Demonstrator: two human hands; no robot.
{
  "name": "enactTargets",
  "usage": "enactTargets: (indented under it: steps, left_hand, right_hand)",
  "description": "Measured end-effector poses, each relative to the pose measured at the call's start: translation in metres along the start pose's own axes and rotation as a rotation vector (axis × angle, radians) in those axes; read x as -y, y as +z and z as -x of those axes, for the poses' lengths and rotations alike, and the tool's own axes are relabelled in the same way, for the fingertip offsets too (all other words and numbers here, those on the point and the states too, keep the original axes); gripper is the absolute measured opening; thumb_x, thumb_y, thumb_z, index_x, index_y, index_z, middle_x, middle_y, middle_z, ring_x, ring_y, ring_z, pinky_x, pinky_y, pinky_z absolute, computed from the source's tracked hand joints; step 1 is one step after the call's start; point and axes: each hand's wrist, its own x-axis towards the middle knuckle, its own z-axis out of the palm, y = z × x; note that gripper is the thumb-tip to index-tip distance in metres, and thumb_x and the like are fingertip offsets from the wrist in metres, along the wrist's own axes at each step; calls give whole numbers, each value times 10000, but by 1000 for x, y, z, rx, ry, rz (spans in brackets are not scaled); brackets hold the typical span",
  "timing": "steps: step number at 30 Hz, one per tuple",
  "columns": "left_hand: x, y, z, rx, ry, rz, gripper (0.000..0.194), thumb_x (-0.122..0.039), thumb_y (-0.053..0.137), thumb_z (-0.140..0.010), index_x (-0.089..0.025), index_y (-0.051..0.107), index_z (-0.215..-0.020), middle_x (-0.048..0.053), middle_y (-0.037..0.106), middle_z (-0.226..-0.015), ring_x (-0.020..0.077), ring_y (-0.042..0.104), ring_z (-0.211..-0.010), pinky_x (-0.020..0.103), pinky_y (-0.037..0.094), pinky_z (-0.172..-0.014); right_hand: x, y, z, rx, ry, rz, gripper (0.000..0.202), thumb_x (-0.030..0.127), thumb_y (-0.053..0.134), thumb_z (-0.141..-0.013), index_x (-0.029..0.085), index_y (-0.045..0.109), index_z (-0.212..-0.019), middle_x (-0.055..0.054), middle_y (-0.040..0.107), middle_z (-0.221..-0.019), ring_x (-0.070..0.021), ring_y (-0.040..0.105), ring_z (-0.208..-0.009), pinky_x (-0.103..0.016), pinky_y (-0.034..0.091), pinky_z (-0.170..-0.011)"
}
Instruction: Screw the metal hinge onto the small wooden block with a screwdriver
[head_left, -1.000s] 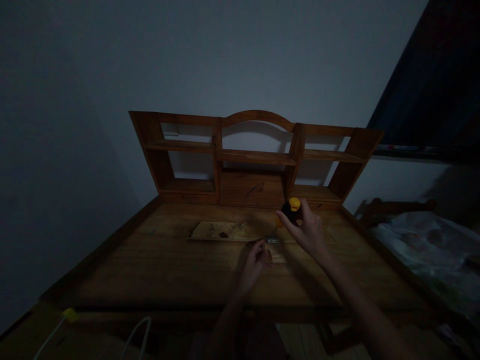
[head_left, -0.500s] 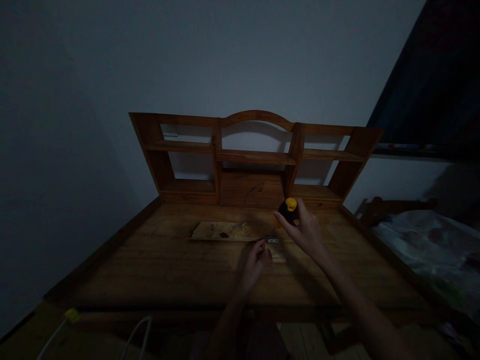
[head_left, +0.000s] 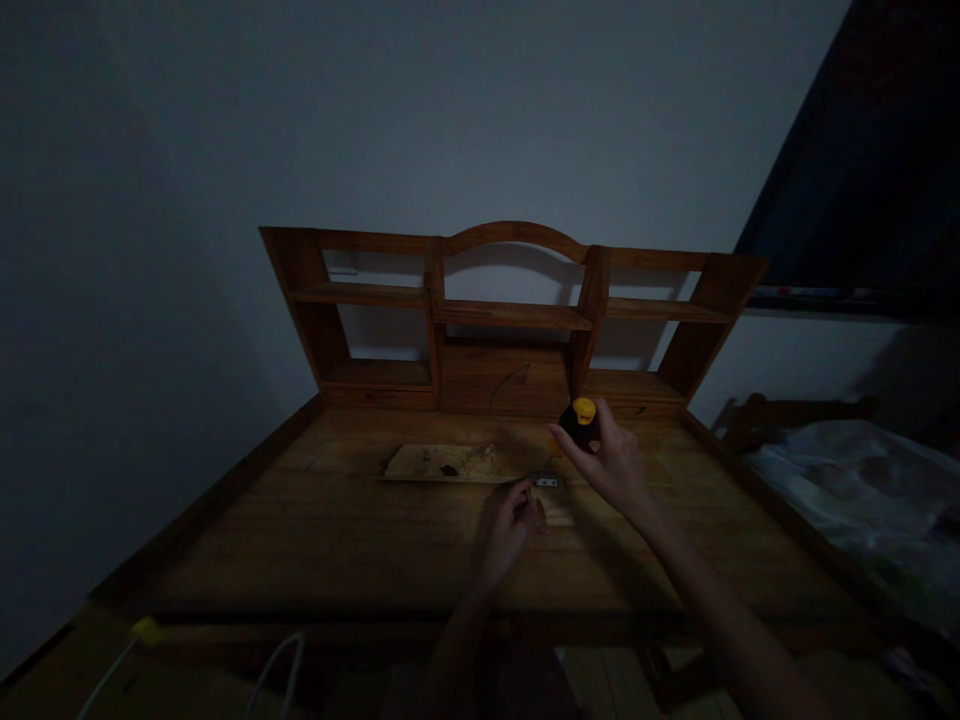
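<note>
My right hand point(head_left: 611, 460) is closed around a black tool with a yellow end point(head_left: 583, 410), held above the desk; its exact kind is too dark to tell. An orange part shows below my thumb. Just to the left and lower, my left hand point(head_left: 514, 520) has its fingers curled at the end of a small metal plate with holes point(head_left: 546, 482). The fingertips appear to pinch the plate's left end. Behind that hand, a flat strip of light wood point(head_left: 420, 462) with dark, rough marks lies on the wooden desk point(head_left: 360, 560).
A wooden shelf unit point(head_left: 514, 316) with open compartments stands along the back against the wall. Raised edges run down both desk sides. At lower left are a yellow piece point(head_left: 146, 630) and a white cable point(head_left: 294, 665). Plastic-covered stuff point(head_left: 840, 470) lies at right.
Almost nothing differs. Both hands keep their places and hold; the view and the metal plate have shifted very slightly.
</note>
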Motion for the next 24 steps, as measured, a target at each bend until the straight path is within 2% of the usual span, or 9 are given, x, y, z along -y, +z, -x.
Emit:
enactTargets:
  steps: [10,14,18,24]
  left_hand:
    - [1,0,-1,-2,7,16,484,-435,651,-822,-179,593,-1229,103,613,-1031,217,624,-877,345,602,-675]
    - [3,0,-1,8,13,33,495,-432,650,-824,-171,583,-1240,107,611,-1044,222,622,-891,354,605,-677]
    - [-1,0,0,32,33,39,480,-413,641,-832,-173,577,-1242,97,606,-1011,214,612,-881,356,607,-680]
    - [-2,-1,1,21,14,15,480,-398,632,-832,-164,569,-1246,120,566,-1098,240,599,-958,379,615,-701]
  right_hand:
    - [-8,-7,2,114,-63,-46,252,402,575,-884,218,488,-1032,-17,608,-773,-179,623,-647,-264,457,-594]
    - [-7,-8,6,112,-113,-24,266,414,577,-889,217,494,-1048,-15,595,-756,-173,600,-622,-265,452,-580]
    - [-5,-9,7,98,-143,-25,292,410,569,-896,210,492,-1094,-37,615,-818,-183,622,-677,-279,474,-623]
    - [-4,-10,6,120,-150,-5,309,423,555,-903,217,481,-1121,-49,629,-847,-193,631,-694,-291,484,-639]
